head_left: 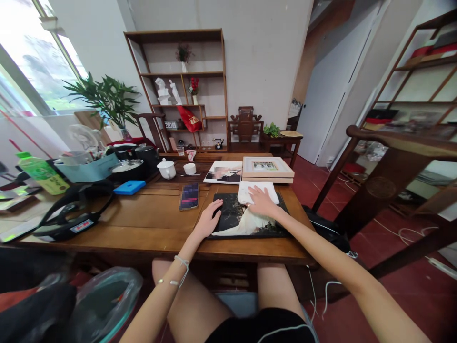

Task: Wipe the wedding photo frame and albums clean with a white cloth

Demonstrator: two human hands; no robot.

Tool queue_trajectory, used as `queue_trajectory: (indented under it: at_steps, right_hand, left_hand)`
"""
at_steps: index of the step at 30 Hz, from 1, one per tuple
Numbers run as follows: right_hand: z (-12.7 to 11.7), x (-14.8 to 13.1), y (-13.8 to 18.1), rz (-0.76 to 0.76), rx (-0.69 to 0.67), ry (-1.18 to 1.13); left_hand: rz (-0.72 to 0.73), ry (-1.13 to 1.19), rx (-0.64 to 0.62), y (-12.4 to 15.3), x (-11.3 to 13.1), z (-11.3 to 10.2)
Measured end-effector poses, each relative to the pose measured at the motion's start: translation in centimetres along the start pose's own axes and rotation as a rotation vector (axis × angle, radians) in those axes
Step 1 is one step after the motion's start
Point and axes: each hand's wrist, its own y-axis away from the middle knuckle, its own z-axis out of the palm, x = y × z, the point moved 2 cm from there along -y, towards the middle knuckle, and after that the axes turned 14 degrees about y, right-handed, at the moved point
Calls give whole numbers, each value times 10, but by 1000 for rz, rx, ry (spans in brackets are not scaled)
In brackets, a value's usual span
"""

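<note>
A dark picture panel with a white figure on it lies flat on the wooden table in front of me. My left hand rests on its left edge, fingers loosely spread and flat. My right hand presses flat on a folded white cloth that lies on the panel's far part. Neither hand grips anything.
Beyond the panel lie a light wooden framed picture and a photo print. A phone, a blue case, white cups, pots and a black bag sit to the left. A dark wooden chair stands right.
</note>
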Motion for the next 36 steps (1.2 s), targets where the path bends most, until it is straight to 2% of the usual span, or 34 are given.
queue_trajectory:
  at_steps: [2, 7, 9, 11, 14, 19, 21, 23, 26, 31, 33, 36]
  right_hand:
    - [-1, -16, 22, -56, 10, 8]
    - [-5, -61, 89, -333, 64, -11]
    - [-6, -67, 103, -398, 88, -26]
    - [-6, -61, 101, -416, 80, -46]
    - [1, -32, 75, -349, 43, -71]
    - [10, 29, 24, -4, 6, -20]
    - [8, 37, 16, 89, -12, -2]
    - [3, 32, 18, 119, -1, 5]
    - [-4, 3, 35, 31, 34, 8]
    - [-9, -56, 84, -336, 64, -25]
    - [-9, -64, 96, -432, 80, -41]
    - [-3, -50, 93, -431, 93, -65]
  left_hand:
    - [-2, -5, -2, 0, 1, 0]
    - [-10, 3, -11, 0, 2, 0]
    - [-7, 8, -18, 1, 2, 0]
    - [-14, 8, -21, 1, 2, -1]
    - [-30, 4, -22, 1, 2, -1]
    - [-24, 9, -15, 1, 2, -1]
    - [-22, 5, -12, 1, 3, -1]
    - [-20, -1, -9, 0, 3, -1]
    - [-15, -9, -3, 0, 4, 0]
    - [-31, -1, -20, 1, 4, -1]
    - [-23, 8, -28, 2, 4, -1]
    - [-23, 7, -21, 2, 3, -1]
